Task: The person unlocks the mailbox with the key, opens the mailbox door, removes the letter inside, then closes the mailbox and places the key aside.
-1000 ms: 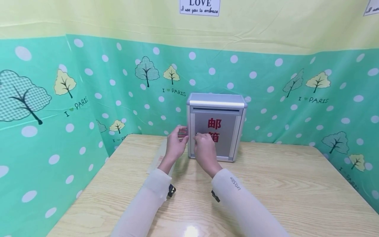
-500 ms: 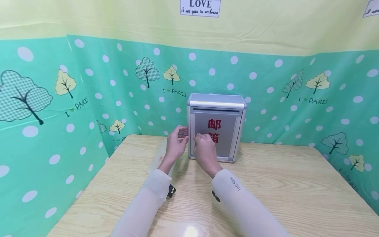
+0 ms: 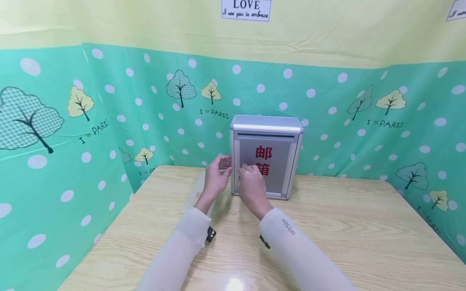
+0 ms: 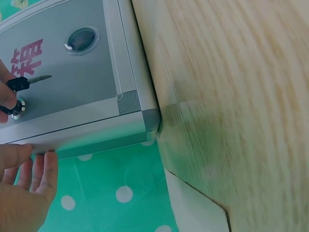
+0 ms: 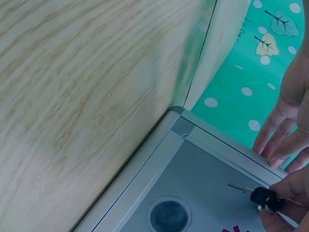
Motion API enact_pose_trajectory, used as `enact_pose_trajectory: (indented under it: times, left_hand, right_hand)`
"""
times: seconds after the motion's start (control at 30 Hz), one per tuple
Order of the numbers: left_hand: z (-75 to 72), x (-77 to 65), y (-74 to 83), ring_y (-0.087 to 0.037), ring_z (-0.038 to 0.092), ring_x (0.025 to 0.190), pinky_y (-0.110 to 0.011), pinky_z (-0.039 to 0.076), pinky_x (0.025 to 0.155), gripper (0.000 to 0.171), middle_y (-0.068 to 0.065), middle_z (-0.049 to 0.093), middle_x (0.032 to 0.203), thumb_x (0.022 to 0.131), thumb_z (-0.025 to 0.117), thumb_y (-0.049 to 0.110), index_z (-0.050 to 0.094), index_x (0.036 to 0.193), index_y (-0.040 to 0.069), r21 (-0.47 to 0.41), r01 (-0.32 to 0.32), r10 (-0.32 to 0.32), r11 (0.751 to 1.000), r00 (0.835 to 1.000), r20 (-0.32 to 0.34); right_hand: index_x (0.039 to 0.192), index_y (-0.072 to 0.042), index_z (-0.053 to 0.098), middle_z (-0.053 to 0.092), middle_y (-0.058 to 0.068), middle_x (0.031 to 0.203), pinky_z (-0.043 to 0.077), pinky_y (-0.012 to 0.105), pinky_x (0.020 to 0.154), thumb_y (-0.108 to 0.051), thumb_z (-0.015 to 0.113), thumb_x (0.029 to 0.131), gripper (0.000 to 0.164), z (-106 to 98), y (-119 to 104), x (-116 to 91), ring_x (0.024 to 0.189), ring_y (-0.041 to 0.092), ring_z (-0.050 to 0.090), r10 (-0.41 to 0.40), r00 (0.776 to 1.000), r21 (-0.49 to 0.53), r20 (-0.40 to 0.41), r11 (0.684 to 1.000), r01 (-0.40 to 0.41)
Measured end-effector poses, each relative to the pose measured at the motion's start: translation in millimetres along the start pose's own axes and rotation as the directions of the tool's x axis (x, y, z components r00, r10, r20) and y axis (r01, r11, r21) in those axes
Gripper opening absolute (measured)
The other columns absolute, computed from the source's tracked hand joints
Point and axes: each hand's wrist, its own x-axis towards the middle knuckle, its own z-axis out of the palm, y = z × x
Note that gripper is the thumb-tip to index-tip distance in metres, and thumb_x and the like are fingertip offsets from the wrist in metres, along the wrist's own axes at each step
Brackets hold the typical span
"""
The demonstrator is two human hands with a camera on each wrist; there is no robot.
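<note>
A silver-grey mailbox (image 3: 267, 139) with red characters stands upright at the back of the table. My right hand (image 3: 252, 185) is at the left side of its door, thumb and fingers pinching a black-headed key (image 5: 265, 197) at the lock (image 4: 19, 108). A second key's metal blade (image 4: 41, 79) sticks out from the black heads, pointing down along the door. My left hand (image 3: 216, 178) is at the mailbox's left edge, its fingers (image 4: 48, 176) loosely extended along the side wall and its thumb near the front edge.
A flat pale sheet (image 3: 189, 202) with red print lies on the wood-grain table (image 3: 346, 226), left of the mailbox and partly under my left wrist. A round window (image 5: 169, 216) sits low in the door. A green dotted curtain (image 3: 327, 105) hangs close behind.
My right hand has shifted very slightly at the lock, its wrist turning a little. My left hand and the mailbox stay in place.
</note>
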Motion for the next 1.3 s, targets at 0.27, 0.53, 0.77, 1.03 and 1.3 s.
enact_pose_trajectory:
  times: [0.27,0.53,0.77,1.03,1.3]
  left_hand:
    - [0.8,-0.8,0.7,-0.032,0.069,0.105,-0.029,0.061,0.088,0.035,-0.015,0.068,0.115,0.094,0.068,-0.007,0.062,0.128,0.001,-0.003,0.009,-0.009,1.000,1.000,0.002]
    - [1.9,-0.4,2.1,-0.032,0.070,0.104,-0.031,0.062,0.088,0.035,-0.015,0.068,0.114,0.094,0.067,-0.007,0.061,0.127,0.001,-0.001,0.002,-0.002,1.000,1.000,0.007]
    - [2.4,0.2,3.3,-0.032,0.070,0.104,-0.031,0.061,0.088,0.035,-0.016,0.068,0.114,0.094,0.067,-0.008,0.062,0.127,0.001,-0.001,0.008,-0.008,1.000,1.000,0.002]
    - [0.7,0.1,1.1,-0.031,0.070,0.105,-0.029,0.061,0.088,0.035,-0.015,0.068,0.114,0.094,0.068,-0.007,0.062,0.127,0.001,0.006,0.016,-0.016,1.000,1.000,0.001]
    - [0.4,-0.3,-0.5,-0.031,0.070,0.104,-0.030,0.061,0.089,0.035,-0.015,0.068,0.114,0.094,0.067,-0.007,0.061,0.127,0.001,0.003,0.009,-0.009,1.000,1.000,0.002]
  right_hand:
    - [0.101,0.002,0.077,0.076,0.016,0.105,0.061,0.038,0.089,0.011,0.070,0.084,0.020,-1.7,-1.6,0.2,0.100,0.031,0.069,0.019,1.000,0.029,-0.020,0.999,-0.019]
    - [0.099,0.002,0.077,0.076,0.016,0.104,0.060,0.039,0.092,0.010,0.069,0.084,0.019,-4.1,-3.1,-1.1,0.101,0.032,0.069,0.040,0.999,0.037,-0.023,0.999,-0.039]
    - [0.100,0.002,0.077,0.075,0.017,0.109,0.061,0.039,0.091,0.009,0.070,0.085,0.018,-5.2,-5.9,-3.7,0.103,0.032,0.068,0.046,0.998,0.033,-0.030,0.998,-0.045]
    - [0.099,0.003,0.077,0.076,0.017,0.103,0.062,0.039,0.089,0.011,0.070,0.084,0.018,-4.3,-6.3,-7.1,0.100,0.032,0.069,0.033,0.999,0.044,-0.037,0.999,-0.031]
    - [0.099,0.003,0.076,0.076,0.016,0.103,0.062,0.039,0.087,0.010,0.069,0.084,0.018,-6.1,-6.4,-10.9,0.098,0.032,0.069,0.018,0.999,0.055,-0.048,0.998,-0.016]
